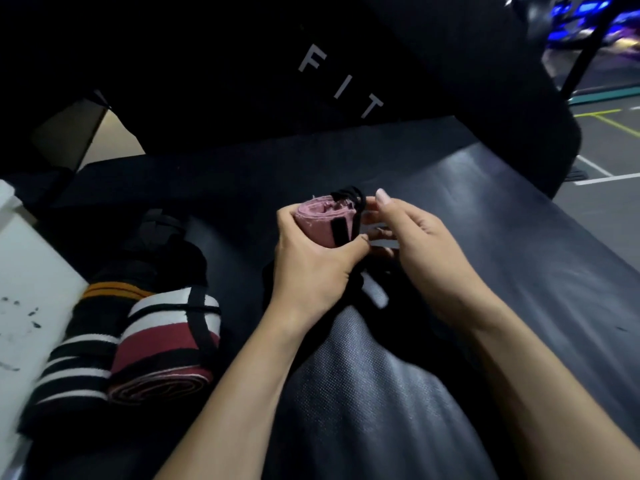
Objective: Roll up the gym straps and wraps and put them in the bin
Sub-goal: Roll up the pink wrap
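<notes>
My left hand (311, 261) grips a rolled pink wrap (320, 221) above the black bench pad (467, 244); black elastic loops stick out of the roll's far end. My right hand (412, 233) is just right of the roll, its fingertips at the black cord and the roll's end; blur hides whether they pinch it. On the pad to the left lie a rolled maroon, white and black wrap (166, 344), a black roll with white and orange stripes (79, 355), and a dark roll (159, 244) behind them. A black strap (367, 292) lies under my hands.
A white bin wall (31, 296) stands at the left edge beside the rolls. A black upright pad lettered "FIT" (343, 84) rises behind the bench. The gym floor with painted lines (609, 157) shows at the right.
</notes>
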